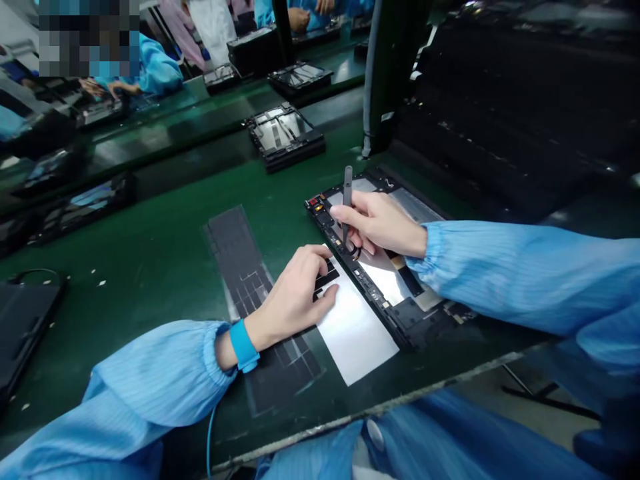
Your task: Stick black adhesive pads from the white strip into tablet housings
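The right hand (381, 223) grips a slim dark tool (347, 203), probably tweezers or a probe, upright between thumb and fingers (345, 212). The fingers stand narrow around its shaft, and its lower end goes down among them at the near left edge of an open tablet shell (400, 321). This black shallow frame lies flat on the green desk (150, 227), angled from far left to near right. Its compartments hold silver panels, small dark boards and tiny connectors; the hand hides part of them.

The left hand (295, 293) rests just beside the shell, its fingers (320, 252) curved over small black pieces (325, 280) on a white sheet (354, 327). Whether they pinch a piece, I cannot tell. The sheet touches the shell's near left edge. To its left lies a long dark strip of gridded pieces (240, 257) on a pale backing, passing under the left wrist, which wears a blue strap (243, 345) with a thin blue cord (209, 443).

Farther along the desk sits a similar black frame (284, 137), with silver panels in its compartments, and others lie beyond it. A dark case (23, 333) sits at the left edge. Co-workers' hands (103, 87) show at the far left, past a dark upright post (377, 73).
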Motion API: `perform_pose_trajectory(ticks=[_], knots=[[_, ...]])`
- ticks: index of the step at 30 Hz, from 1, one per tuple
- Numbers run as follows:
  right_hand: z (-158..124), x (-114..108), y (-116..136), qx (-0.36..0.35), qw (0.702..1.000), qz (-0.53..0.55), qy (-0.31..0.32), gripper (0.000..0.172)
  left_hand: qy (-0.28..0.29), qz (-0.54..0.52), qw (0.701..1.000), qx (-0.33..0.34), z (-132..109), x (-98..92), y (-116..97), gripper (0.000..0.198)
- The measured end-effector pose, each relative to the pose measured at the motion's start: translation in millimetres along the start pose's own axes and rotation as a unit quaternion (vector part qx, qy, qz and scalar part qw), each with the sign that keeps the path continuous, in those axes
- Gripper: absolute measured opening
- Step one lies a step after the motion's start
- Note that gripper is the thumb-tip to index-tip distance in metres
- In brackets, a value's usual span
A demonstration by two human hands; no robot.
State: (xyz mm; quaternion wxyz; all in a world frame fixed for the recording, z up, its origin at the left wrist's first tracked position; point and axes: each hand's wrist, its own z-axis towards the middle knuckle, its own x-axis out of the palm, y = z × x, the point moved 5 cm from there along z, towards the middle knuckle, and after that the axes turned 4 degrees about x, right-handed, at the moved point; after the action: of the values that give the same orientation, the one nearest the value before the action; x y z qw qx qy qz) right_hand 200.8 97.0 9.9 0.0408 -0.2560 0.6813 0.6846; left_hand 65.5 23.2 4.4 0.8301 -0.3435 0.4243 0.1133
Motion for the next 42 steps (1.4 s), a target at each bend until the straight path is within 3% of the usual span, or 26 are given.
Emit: perform_pose_trajectory(ticks=[12, 19, 26, 32, 38, 42], knots=[[-1.5, 0.7, 1.2, 0.016, 1.000, -0.024, -0.012, 0.025, 0.055, 0.024, 0.994, 0.094, 0.7, 3.5, -13.1, 0.017], [-5.3, -0.8, 10.6, -0.041, 0.995, -0.081, -0.050, 0.024, 0.086, 0.096, 0.986, 0.110, -2.1, 6.8, -17.7, 0.017], [-3.3, 0.2, 2.4, -0.025, 0.999, -0.013, -0.036, 0.020, 0.070, 0.115, 0.985, 0.104, 0.8, 9.5, -17.4, 0.015], [-1.9, 0.3, -1.2, -0.014, 0.999, 0.015, -0.026, 0.023, 0.130, 0.082, 0.977, 0.150, -4.2, 12.0, -27.5, 0.022], [-1.6, -1.3, -0.5, -0.002, 0.999, 0.033, -0.022, 0.026, 0.079, 0.088, 0.990, 0.075, -5.9, 7.1, -20.2, 0.013], [-1.2, -0.1, -2.6, 0.003, 0.999, 0.039, -0.020, 0.025, 0.094, 0.043, 0.993, 0.060, -9.4, 17.9, -24.9, 0.020]])
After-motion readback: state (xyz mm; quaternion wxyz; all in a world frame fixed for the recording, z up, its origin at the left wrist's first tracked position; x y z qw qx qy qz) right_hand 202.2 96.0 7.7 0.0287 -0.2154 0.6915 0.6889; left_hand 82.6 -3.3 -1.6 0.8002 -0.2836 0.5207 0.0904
